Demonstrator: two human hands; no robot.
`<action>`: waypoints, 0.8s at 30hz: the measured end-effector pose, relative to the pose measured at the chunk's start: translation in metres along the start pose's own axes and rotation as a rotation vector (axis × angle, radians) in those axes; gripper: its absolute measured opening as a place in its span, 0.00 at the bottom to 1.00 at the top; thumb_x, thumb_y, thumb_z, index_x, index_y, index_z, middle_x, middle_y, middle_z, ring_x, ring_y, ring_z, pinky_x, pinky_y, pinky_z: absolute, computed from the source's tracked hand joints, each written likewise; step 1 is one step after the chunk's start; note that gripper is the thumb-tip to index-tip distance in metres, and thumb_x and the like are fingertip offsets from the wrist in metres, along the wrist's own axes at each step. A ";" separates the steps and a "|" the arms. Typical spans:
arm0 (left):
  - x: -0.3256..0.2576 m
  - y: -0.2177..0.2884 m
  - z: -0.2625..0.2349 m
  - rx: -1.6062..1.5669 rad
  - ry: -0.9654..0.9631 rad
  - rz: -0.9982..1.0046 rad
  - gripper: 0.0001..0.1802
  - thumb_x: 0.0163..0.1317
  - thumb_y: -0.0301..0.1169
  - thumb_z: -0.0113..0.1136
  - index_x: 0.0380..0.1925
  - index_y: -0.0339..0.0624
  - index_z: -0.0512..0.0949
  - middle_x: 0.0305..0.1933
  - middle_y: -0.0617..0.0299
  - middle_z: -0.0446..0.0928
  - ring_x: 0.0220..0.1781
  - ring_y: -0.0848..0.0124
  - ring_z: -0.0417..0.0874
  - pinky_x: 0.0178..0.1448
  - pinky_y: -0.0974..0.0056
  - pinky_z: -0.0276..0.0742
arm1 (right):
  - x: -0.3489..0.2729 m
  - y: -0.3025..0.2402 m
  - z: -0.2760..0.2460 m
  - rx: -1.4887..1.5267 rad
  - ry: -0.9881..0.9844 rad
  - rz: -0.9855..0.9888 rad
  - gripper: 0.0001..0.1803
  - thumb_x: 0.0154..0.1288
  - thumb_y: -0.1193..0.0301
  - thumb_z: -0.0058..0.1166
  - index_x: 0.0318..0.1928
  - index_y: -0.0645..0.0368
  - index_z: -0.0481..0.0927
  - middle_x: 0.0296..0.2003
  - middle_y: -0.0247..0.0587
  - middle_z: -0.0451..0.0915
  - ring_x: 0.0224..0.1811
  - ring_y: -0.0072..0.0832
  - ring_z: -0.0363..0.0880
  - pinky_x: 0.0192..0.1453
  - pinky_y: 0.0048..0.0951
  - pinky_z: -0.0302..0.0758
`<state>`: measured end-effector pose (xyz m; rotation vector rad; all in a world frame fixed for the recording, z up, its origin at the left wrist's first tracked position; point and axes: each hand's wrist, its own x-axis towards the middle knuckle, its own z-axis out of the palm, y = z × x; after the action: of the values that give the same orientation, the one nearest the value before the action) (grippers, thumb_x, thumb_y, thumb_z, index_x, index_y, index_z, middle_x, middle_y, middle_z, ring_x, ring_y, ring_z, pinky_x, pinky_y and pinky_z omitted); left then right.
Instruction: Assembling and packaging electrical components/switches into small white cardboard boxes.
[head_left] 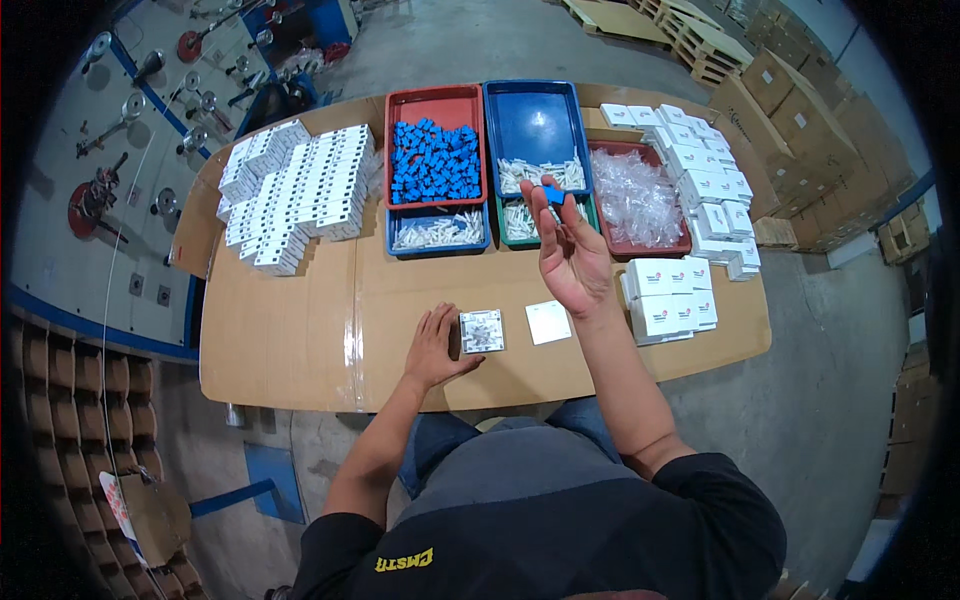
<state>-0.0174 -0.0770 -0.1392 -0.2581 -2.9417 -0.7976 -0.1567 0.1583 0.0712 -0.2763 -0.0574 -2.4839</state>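
Right grip [580, 265]: blue piece [551, 194] | cardboard [290, 330] expanse: left grip [435, 350] to left edge [205, 345]

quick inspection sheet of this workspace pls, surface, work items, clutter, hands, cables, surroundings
surface: cardboard-topped table, tape strip running down it
work items: square white unit with its inside showing; flat white square lying to its right
clutter: stacked white units at left, white boxes at right, red tray of blue parts, clear plastic heap
hands: left hand open beside the unit; right hand raised, fingers holding a blue piece
cables: nothing certain seen
surroundings: wooden pallets, cartons
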 end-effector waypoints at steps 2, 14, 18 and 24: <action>-0.001 -0.005 0.004 -0.013 0.007 -0.008 0.59 0.50 0.67 0.69 0.72 0.35 0.63 0.75 0.47 0.64 0.82 0.54 0.59 0.86 0.47 0.47 | 0.001 0.002 -0.009 -0.023 -0.007 0.023 0.23 0.82 0.71 0.47 0.71 0.66 0.67 0.71 0.60 0.70 0.70 0.39 0.77 0.69 0.31 0.83; 0.004 -0.018 0.007 0.001 0.065 0.053 0.55 0.52 0.66 0.69 0.69 0.35 0.67 0.75 0.48 0.64 0.81 0.53 0.60 0.85 0.46 0.50 | -0.031 0.040 -0.166 -1.317 0.425 0.206 0.17 0.71 0.78 0.62 0.58 0.68 0.82 0.55 0.46 0.85 0.57 0.32 0.86 0.61 0.28 0.81; 0.005 -0.014 0.002 -0.012 0.047 0.055 0.54 0.52 0.67 0.68 0.69 0.39 0.68 0.75 0.49 0.64 0.81 0.54 0.60 0.85 0.47 0.50 | -0.050 0.057 -0.204 -1.773 0.282 0.128 0.18 0.66 0.78 0.65 0.56 0.63 0.84 0.51 0.43 0.87 0.53 0.32 0.87 0.57 0.30 0.82; 0.001 -0.019 0.005 -0.039 0.069 0.049 0.51 0.53 0.65 0.68 0.69 0.44 0.69 0.76 0.50 0.64 0.81 0.54 0.60 0.86 0.47 0.50 | -0.050 0.075 -0.209 -2.159 0.018 0.002 0.16 0.63 0.76 0.65 0.52 0.60 0.85 0.52 0.43 0.86 0.54 0.43 0.84 0.60 0.38 0.79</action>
<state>-0.0225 -0.0904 -0.1528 -0.2981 -2.8468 -0.8399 -0.1117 0.1055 -0.1457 -0.9717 2.4971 -1.4081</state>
